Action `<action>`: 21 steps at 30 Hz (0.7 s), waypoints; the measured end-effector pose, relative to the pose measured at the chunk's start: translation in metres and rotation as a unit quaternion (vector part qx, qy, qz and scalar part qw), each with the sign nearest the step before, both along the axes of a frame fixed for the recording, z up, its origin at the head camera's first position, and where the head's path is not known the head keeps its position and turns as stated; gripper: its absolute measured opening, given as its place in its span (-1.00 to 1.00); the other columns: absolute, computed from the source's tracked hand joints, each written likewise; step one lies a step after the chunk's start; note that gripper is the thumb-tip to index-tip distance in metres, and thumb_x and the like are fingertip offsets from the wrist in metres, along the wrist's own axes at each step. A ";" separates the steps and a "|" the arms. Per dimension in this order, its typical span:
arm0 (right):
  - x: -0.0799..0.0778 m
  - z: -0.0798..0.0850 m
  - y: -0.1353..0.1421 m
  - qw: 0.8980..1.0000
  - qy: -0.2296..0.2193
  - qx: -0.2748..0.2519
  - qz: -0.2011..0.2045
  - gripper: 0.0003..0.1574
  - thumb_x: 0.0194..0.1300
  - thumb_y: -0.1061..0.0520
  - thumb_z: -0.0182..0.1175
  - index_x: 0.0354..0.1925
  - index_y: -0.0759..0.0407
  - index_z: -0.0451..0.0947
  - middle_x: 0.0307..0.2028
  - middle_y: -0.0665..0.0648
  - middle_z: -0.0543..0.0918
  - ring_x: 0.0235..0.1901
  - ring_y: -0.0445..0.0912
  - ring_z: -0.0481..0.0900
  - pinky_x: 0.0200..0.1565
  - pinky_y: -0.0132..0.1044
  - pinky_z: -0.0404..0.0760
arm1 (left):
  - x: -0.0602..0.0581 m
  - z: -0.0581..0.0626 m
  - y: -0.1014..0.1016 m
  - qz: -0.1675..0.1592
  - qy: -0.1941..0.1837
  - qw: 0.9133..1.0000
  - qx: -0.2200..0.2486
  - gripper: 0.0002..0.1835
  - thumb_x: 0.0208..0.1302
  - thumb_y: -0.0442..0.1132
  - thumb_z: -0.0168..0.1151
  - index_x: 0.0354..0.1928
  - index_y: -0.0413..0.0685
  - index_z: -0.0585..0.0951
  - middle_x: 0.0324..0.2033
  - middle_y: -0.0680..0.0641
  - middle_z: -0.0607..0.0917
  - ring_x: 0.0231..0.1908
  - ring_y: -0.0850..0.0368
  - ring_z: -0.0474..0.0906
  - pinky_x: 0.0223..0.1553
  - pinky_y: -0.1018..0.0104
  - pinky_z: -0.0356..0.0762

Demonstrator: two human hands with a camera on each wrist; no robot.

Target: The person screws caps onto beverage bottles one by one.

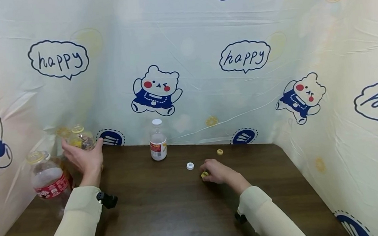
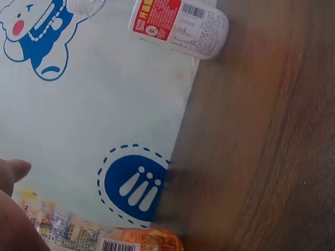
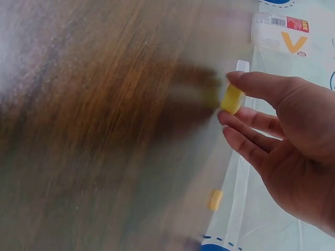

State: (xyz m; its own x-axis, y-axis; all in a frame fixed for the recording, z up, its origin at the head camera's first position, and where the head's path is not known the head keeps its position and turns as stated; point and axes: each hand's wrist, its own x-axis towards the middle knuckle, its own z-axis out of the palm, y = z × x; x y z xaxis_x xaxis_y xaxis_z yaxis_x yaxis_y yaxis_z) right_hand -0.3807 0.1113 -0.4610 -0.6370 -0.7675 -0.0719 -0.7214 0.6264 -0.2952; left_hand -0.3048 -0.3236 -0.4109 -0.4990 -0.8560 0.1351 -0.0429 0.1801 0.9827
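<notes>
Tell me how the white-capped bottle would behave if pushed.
The white-capped bottle would probably tip if pushed high, being taller than wide. Its rounded body would likely roll once down. Its smooth-looking sides may feel slippery.

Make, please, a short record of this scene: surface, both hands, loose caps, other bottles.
Surface: dark brown wood-grain table
Left hand: at a clear bottle with colourful label; grip unclear
Right hand: pinches a small round yellow cap
Loose caps: round white cap; second yellow cap
Back centre: upright white-capped bottle with red-and-white label
Far left: clear plastic bottle with red label
</notes>
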 end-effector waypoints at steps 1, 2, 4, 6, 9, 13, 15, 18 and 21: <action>0.000 0.000 0.000 1.000 0.002 0.003 -0.007 -0.75 0.36 0.17 0.34 -0.01 0.21 0.71 -0.17 0.09 0.64 -0.18 -0.09 0.52 -0.01 -0.14 0.63 | -0.001 0.000 -0.001 -0.003 -0.002 1.000 0.004 0.13 0.21 0.08 0.47 0.60 0.40 -0.13 0.58 -0.03 0.02 0.56 0.10 -0.06 0.54 0.21 -0.11; 0.009 0.011 -0.002 1.000 -0.002 0.009 -0.020 -0.73 0.31 0.24 0.36 -0.02 0.24 0.72 -0.17 0.10 0.65 -0.18 -0.08 0.53 -0.01 -0.12 0.64 | -0.001 -0.001 -0.002 -0.006 -0.004 1.000 0.007 0.11 0.22 0.04 0.46 0.60 0.41 -0.12 0.58 -0.03 0.03 0.56 0.09 -0.04 0.54 0.19 -0.09; 0.010 0.011 -0.002 1.000 0.012 0.014 -0.025 -0.72 0.27 0.26 0.38 -0.02 0.23 0.72 -0.17 0.10 0.64 -0.18 -0.08 0.53 -0.02 -0.14 0.63 | -0.002 -0.002 -0.005 -0.007 -0.006 1.000 0.007 0.06 0.24 -0.05 0.46 0.59 0.42 -0.07 0.57 -0.04 0.06 0.55 0.07 -0.01 0.53 0.16 -0.05; 0.010 0.012 -0.001 0.999 0.026 0.013 -0.024 -0.71 0.26 0.27 0.39 -0.03 0.23 0.72 -0.17 0.10 0.65 -0.19 -0.08 0.53 -0.04 -0.16 0.63 | -0.003 -0.004 -0.008 -0.008 -0.009 1.000 0.006 0.03 0.26 -0.11 0.45 0.58 0.42 -0.03 0.55 -0.04 0.08 0.54 0.05 0.02 0.54 0.13 -0.02; 0.011 0.017 0.001 0.999 0.029 0.001 -0.028 -0.71 0.25 0.29 0.38 -0.03 0.25 0.70 -0.18 0.11 0.68 -0.21 -0.09 0.55 -0.07 -0.17 0.64 | -0.004 -0.005 -0.010 -0.010 -0.015 1.000 -0.005 -0.02 0.27 -0.14 0.44 0.57 0.36 0.04 0.53 -0.06 0.11 0.53 0.03 0.05 0.53 0.09 0.00; 0.013 0.027 0.001 0.999 0.001 -0.013 -0.048 -0.68 0.30 0.28 0.35 0.04 0.26 0.66 -0.15 0.10 0.71 -0.22 -0.10 0.58 -0.06 -0.16 0.67 | 0.000 -0.005 -0.007 -0.025 -0.018 0.999 -0.029 -0.05 0.26 -0.15 0.45 0.57 0.24 0.10 0.52 -0.12 0.14 0.52 -0.02 0.07 0.54 0.09 0.00; 0.014 0.031 0.002 0.998 -0.008 -0.015 -0.061 -0.67 0.33 0.26 0.34 0.06 0.24 0.65 -0.14 0.10 0.71 -0.22 -0.10 0.59 -0.05 -0.15 0.68 | 0.002 -0.004 -0.002 -0.035 -0.016 0.998 -0.052 -0.06 0.23 -0.18 0.47 0.55 0.17 0.15 0.49 -0.18 0.20 0.50 -0.08 0.12 0.53 0.06 0.05; 0.017 0.038 0.002 0.996 0.001 -0.010 -0.084 -0.70 0.37 0.16 0.34 0.05 0.16 0.65 -0.15 0.06 0.70 -0.22 -0.11 0.59 -0.04 -0.13 0.68 | 0.004 -0.001 0.008 -0.054 -0.012 0.994 -0.094 -0.08 0.19 -0.20 0.50 0.52 0.08 0.21 0.40 -0.26 0.30 0.42 -0.18 0.23 0.47 -0.06 0.18; 0.018 0.044 0.000 0.993 0.042 0.002 -0.110 -0.73 0.41 0.00 0.31 0.02 0.04 0.64 -0.23 -0.02 0.69 -0.27 -0.13 0.57 -0.12 -0.14 0.68 | 0.004 0.002 0.019 -0.077 -0.017 0.989 -0.129 -0.09 0.19 -0.14 0.52 0.51 0.05 0.23 0.33 -0.31 0.36 0.34 -0.25 0.31 0.37 -0.19 0.29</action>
